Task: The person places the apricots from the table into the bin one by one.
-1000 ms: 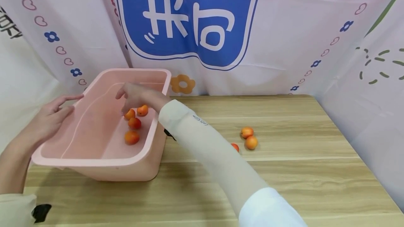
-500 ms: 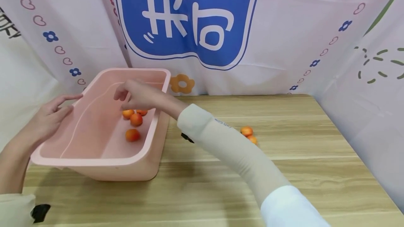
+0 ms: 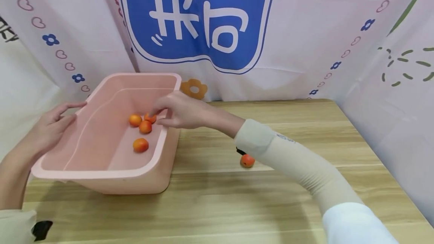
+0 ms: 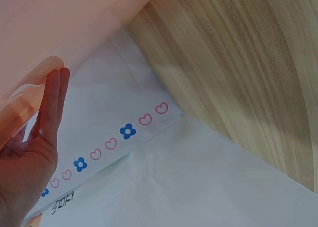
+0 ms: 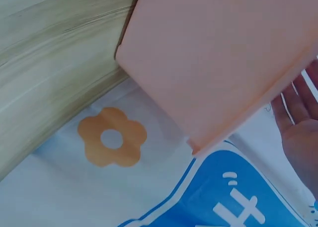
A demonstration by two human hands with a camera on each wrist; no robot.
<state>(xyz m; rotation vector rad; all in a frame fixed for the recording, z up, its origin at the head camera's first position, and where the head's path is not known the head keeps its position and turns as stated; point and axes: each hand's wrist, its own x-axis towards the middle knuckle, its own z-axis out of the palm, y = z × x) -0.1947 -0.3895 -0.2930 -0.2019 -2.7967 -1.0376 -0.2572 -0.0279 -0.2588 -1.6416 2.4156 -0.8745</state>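
Observation:
A deep pink plastic tub [image 3: 101, 174] stands on the table with several small orange-red fruits [image 3: 140, 145] on its floor. My left hand [image 3: 51, 127] holds the tub's left rim, thumb on top and long fingers [image 4: 49, 108] stretched along the outer wall. Over the right rim is my right hand [image 3: 186, 110], thumb and fingers apart and loosely bent with nothing between them. Its fingertips overlap the rear fruits in the head view. Another orange-red fruit [image 3: 247, 160] lies on the table beside the right sleeve.
The wooden table [image 3: 217, 210] stretches right of the tub. A white printed cloth [image 3: 298, 40] with a blue emblem hangs behind it and round both sides. The right forearm in its pale sleeve [image 3: 295, 161] crosses above the table.
My right hand has drawn back rightward from over the fruits to the tub's right rim. The fruits inside shifted slightly. Two table fruits are now hidden behind the sleeve. The left hand stays put.

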